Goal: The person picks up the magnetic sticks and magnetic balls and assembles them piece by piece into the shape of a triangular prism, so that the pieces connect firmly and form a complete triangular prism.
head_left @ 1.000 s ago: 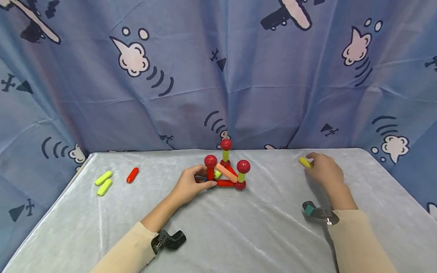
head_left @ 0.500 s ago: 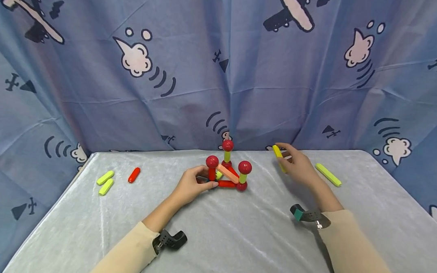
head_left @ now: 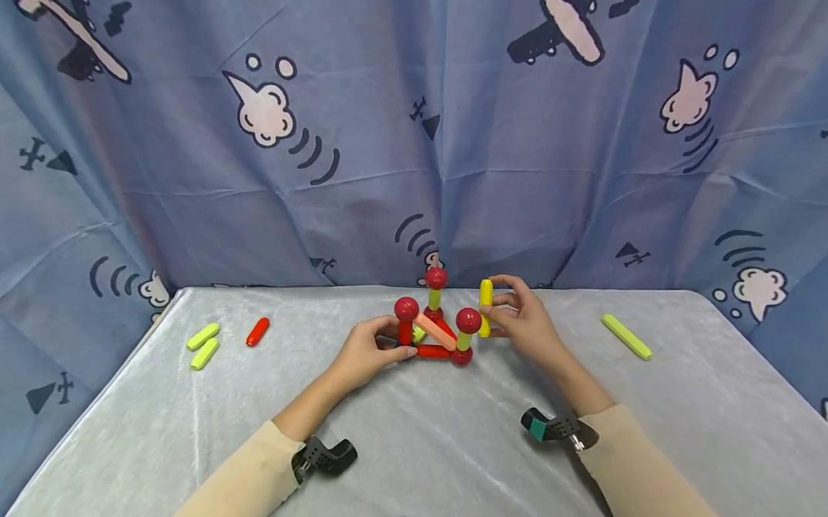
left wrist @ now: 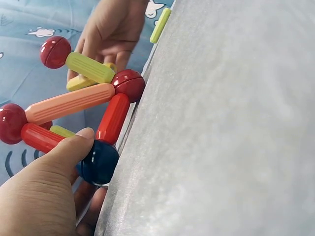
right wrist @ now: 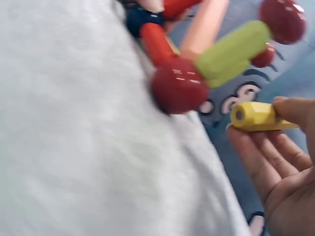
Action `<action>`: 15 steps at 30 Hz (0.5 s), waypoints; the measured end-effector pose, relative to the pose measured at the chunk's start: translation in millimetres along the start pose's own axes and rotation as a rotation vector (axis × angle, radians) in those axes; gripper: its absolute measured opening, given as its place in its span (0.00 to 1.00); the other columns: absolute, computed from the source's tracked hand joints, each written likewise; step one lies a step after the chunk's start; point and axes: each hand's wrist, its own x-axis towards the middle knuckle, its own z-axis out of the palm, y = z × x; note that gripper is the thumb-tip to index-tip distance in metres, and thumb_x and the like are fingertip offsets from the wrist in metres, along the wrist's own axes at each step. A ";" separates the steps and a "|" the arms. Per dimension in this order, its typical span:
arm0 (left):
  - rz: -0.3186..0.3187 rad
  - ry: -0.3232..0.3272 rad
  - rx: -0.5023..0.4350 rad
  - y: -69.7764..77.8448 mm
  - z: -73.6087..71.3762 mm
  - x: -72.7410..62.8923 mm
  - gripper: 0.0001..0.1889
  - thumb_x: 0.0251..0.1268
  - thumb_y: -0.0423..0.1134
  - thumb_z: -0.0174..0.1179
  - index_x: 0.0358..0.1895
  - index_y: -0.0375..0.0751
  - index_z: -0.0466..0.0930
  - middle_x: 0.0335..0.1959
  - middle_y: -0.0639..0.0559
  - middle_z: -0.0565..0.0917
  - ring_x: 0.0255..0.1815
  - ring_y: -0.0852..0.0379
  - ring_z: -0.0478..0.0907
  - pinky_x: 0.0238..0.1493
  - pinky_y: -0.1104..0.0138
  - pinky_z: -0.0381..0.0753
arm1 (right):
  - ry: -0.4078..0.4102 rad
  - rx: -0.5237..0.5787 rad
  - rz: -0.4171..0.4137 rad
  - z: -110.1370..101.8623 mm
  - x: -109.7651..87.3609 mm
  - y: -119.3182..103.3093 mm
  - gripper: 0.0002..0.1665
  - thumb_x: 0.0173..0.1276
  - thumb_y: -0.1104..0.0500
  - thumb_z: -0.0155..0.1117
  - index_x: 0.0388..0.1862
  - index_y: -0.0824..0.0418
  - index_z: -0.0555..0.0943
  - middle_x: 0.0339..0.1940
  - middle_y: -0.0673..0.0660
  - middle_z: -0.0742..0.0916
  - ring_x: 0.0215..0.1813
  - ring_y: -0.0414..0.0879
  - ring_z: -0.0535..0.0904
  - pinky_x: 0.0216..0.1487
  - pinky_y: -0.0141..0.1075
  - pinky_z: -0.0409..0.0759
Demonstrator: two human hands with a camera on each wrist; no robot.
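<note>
A small frame of magnetic sticks and balls stands mid-table, with red balls, an orange stick (head_left: pixel 435 331), red sticks and lime ones. In the left wrist view my left hand (left wrist: pixel 42 184) grips its dark blue ball (left wrist: pixel 101 163), thumb on top and fingers behind. My right hand (head_left: pixel 528 319) pinches a yellow magnetic stick (head_left: pixel 485 308), held nearly upright just right of the frame. That stick's bare end, with a grey magnet disc, faces the frame in the right wrist view. The nearest upper red ball (head_left: pixel 468 320) appears close to the yellow stick; whether they touch I cannot tell.
Two short lime sticks (head_left: pixel 203 345) and a short red stick (head_left: pixel 258 332) lie at the left on the grey cloth-covered table (head_left: pixel 405 459). A longer lime stick (head_left: pixel 626 336) lies at the right. A blue patterned curtain (head_left: pixel 364 133) hangs behind the table's far edge.
My right hand has carried the yellow stick leftward from the table's right side to the frame, turning it upright and uncovering the long lime stick. My left hand stays on the frame.
</note>
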 end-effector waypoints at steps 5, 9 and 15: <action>-0.004 0.000 0.008 -1.0 1.0 0.4 0.15 0.58 0.39 0.74 0.47 0.42 0.85 0.44 0.47 0.89 0.41 0.57 0.85 0.48 0.65 0.86 | 0.040 0.153 -0.010 17.7 -1.1 10.2 0.31 0.77 0.66 0.56 0.74 0.62 0.60 0.53 0.65 0.80 0.41 0.35 0.87 0.45 0.39 0.89; -0.006 0.000 0.007 -1.2 1.2 0.9 0.15 0.58 0.39 0.74 0.47 0.42 0.85 0.44 0.47 0.88 0.41 0.57 0.84 0.48 0.65 0.86 | 0.090 0.224 -0.004 27.6 -1.2 15.2 0.33 0.76 0.67 0.57 0.75 0.62 0.58 0.51 0.58 0.80 0.40 0.34 0.87 0.45 0.32 0.88; -0.004 -0.001 0.006 -2.2 0.7 1.7 0.15 0.58 0.39 0.74 0.47 0.41 0.85 0.44 0.47 0.88 0.43 0.56 0.85 0.48 0.65 0.85 | 0.080 0.149 0.007 33.7 -1.1 15.4 0.33 0.76 0.66 0.58 0.76 0.59 0.60 0.57 0.68 0.81 0.41 0.32 0.86 0.46 0.32 0.88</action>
